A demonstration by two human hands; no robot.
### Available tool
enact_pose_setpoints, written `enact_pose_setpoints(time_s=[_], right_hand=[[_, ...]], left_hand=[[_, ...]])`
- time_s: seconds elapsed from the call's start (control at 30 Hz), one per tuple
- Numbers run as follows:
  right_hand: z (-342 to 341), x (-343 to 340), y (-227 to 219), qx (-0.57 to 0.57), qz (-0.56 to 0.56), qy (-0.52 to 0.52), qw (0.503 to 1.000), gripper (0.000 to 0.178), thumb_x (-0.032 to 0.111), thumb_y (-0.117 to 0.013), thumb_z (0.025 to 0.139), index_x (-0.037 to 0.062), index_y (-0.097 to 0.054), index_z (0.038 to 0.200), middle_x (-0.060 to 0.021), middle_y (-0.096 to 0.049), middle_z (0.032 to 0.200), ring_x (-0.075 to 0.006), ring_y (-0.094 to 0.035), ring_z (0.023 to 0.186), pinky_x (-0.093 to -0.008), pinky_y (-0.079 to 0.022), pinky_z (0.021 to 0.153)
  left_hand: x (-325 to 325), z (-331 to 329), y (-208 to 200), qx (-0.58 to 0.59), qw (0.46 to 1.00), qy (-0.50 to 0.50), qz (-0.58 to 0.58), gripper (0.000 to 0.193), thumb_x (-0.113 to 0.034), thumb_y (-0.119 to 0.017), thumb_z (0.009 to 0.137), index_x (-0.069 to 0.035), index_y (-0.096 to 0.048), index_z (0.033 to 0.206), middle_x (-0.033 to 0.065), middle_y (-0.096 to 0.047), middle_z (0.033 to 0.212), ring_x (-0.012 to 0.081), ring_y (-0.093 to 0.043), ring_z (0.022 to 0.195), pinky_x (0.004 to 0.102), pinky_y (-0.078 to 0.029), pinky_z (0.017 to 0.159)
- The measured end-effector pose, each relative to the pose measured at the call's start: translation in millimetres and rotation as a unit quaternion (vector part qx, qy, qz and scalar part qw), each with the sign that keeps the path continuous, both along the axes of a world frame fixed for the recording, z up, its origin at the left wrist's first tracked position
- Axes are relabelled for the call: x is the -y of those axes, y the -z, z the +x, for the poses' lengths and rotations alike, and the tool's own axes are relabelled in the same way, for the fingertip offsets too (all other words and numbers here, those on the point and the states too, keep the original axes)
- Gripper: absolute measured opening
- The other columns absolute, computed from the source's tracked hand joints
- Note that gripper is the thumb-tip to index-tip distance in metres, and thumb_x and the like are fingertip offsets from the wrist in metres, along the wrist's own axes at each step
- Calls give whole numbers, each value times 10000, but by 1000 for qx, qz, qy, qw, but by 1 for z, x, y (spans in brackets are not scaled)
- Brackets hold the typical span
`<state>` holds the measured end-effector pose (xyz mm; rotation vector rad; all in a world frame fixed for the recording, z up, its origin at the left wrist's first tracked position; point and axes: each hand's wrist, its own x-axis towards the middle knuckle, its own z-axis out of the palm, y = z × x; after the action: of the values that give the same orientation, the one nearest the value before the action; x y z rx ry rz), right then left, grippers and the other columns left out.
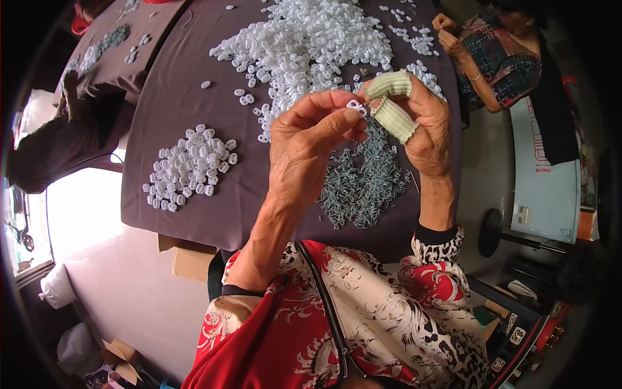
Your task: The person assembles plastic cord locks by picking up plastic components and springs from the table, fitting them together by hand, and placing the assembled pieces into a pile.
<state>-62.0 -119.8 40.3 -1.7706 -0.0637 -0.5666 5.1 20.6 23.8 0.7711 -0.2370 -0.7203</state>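
Observation:
My left hand is closed, pinching a small white plastic piece with holes in it between thumb and forefinger. Close against that piece is my right hand, its thumb and forefinger covered by pale green ribbed finger sleeves. Those covered fingertips are pressed together at the piece's right side; whatever sits between them is too small to make out. Below both hands spreads a heap of small grey-green metal screws or pins. Beyond them lies a large heap of similar white pieces.
A smaller pile of white pieces rests on the left of the dark tablecloth. Across the right edge another person works with raised hands. A second table stands far left, and a large white box at right.

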Motion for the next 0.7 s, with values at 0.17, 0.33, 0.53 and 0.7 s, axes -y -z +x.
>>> enact_pose_setpoints(time_s=[0.17,0.33,0.53,0.7], right_hand=[[-3,4,-5,-44,-43,-26,998,196,90,-541,797,-13,-562,962,-90,-609,931,-131,-579,865,-253,-450,787],[-3,6,-6,-41,-38,-40,998,199,93,-541,794,-21,-562,955,-91,-608,937,-127,-577,864,-246,-447,786],[-4,5,-8,-54,-68,-36,996,201,94,-529,797,-26,-561,956,-90,-614,928,-116,-576,845,-238,-448,778],[-4,6,-8,-57,-84,-37,994,203,88,-529,796,-30,-561,958,-88,-622,907,-113,-581,824,-234,-452,765]], left_hand=[[-3,-2,0,17,1000,-7,-2,124,13,-570,789,39,-581,910,97,-605,848,150,-584,692,278,-497,641],[-3,-3,0,24,1000,-11,0,124,18,-571,784,40,-582,906,95,-603,839,145,-580,686,274,-492,635],[-4,-5,0,34,999,-17,11,123,13,-578,779,41,-584,899,90,-603,828,142,-577,684,267,-487,631],[-4,-6,1,48,999,-25,6,134,6,-591,773,48,-583,900,92,-604,811,144,-570,672,262,-470,622]])
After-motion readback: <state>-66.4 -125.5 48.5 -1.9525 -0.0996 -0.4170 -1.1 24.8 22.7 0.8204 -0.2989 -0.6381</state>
